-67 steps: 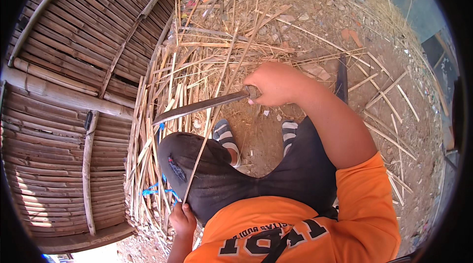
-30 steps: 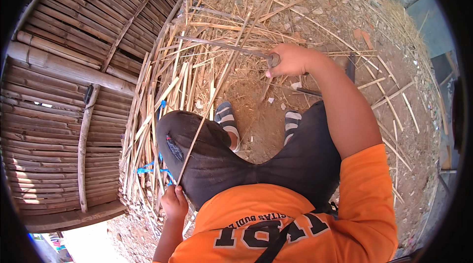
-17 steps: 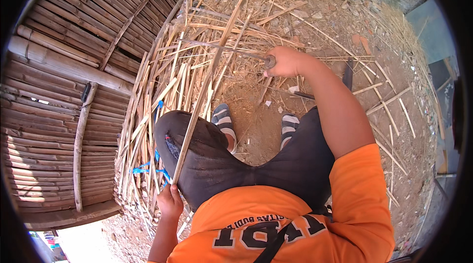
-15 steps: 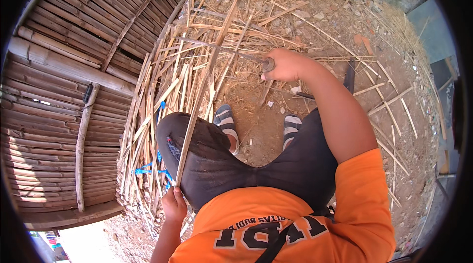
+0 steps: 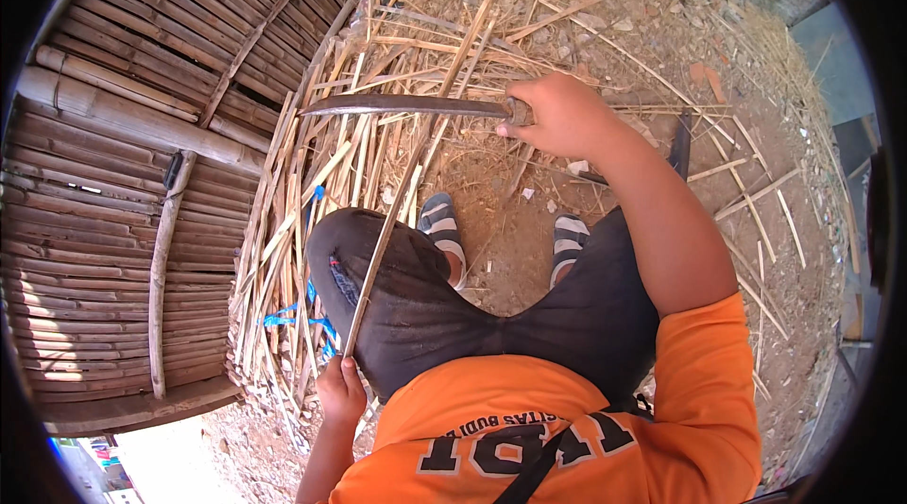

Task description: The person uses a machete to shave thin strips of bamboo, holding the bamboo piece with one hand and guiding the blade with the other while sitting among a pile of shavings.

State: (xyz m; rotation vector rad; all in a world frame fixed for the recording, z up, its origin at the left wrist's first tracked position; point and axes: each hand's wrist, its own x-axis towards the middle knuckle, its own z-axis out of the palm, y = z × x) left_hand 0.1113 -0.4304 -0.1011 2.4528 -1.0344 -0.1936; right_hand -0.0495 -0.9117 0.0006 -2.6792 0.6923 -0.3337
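Over littered ground (image 5: 505,268), left fingers (image 5: 332,375) pinch a bamboo strip (image 5: 382,244) from seven o'clock toward twelve; right fingers (image 5: 521,90) wrap a long knife (image 5: 406,104) at one, best kept clear of the knee (image 5: 333,238).

Large black letters (image 5: 484,452) and a smaller line of text (image 5: 510,422) mark the orange shirt (image 5: 510,386).
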